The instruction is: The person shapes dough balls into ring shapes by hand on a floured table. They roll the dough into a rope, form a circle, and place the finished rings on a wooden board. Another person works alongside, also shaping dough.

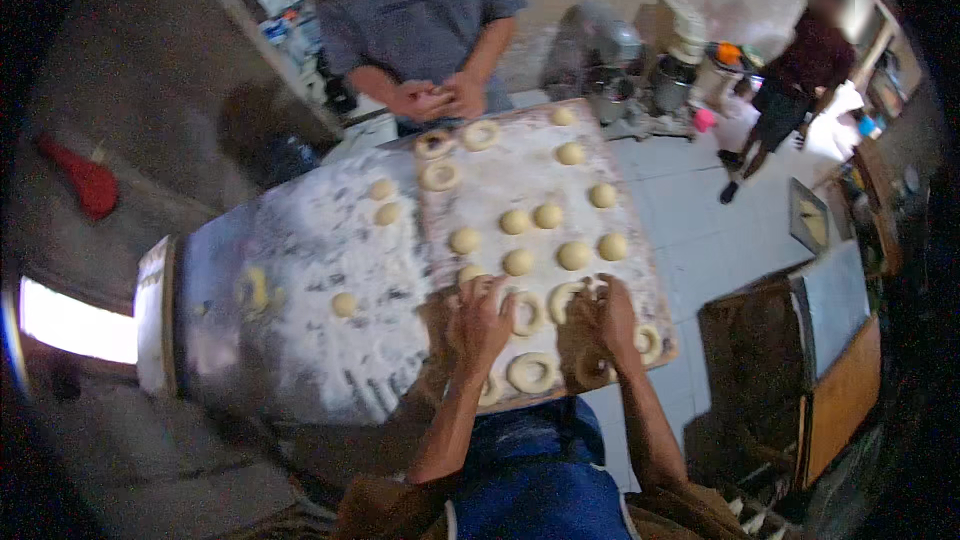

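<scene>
My left hand rests low over the floured board, its fingers apart and bent down, just below a partly covered dough ball. Beside its fingertips lies a dough ring. My right hand curls its fingers at the right edge of another dough ring, hiding part of it. Toward me is one more dough ring, and a ring sits right of my right wrist. Ahead of my hands, round dough balls are spread over the wooden board.
The board lies on a floury metal table with a few dough balls. Across it a person holds dough in both hands. Mixers stand by the back wall; another person is at far right. A cabinet stands right.
</scene>
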`<action>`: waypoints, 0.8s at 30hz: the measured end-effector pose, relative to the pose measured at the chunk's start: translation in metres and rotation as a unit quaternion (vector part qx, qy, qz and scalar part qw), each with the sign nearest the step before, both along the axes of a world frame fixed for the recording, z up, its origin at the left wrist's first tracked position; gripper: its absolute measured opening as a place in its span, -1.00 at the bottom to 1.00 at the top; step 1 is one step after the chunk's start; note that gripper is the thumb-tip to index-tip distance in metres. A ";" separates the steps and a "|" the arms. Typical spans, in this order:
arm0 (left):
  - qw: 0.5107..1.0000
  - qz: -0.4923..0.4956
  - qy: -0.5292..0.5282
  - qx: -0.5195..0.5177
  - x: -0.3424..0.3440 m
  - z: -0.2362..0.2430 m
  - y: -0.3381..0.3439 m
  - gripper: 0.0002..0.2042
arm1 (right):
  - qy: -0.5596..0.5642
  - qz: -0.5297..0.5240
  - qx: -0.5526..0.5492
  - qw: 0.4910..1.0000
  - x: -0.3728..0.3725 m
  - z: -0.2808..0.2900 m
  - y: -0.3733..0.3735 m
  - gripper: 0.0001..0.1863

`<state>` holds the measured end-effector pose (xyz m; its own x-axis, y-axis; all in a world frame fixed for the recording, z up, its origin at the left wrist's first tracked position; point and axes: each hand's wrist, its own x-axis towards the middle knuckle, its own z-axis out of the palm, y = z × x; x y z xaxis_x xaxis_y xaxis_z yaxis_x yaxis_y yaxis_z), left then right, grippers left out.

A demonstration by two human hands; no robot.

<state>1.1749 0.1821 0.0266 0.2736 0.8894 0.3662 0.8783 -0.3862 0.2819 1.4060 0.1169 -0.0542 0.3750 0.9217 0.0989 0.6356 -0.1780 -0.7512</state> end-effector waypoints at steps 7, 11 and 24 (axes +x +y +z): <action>0.910 0.391 0.114 0.073 -0.264 -0.064 0.036 -0.65 | 0.026 0.090 0.040 0.995 -0.074 0.046 -0.012 -0.48; 0.964 0.168 0.144 -0.147 -0.295 -0.030 0.049 -0.50 | 0.030 0.210 0.062 0.975 -0.161 0.052 0.009 -0.54; 0.723 0.109 -0.577 -0.364 -0.301 -0.043 -0.028 -0.61 | 0.425 0.329 -0.149 0.830 -0.343 0.029 0.056 -0.67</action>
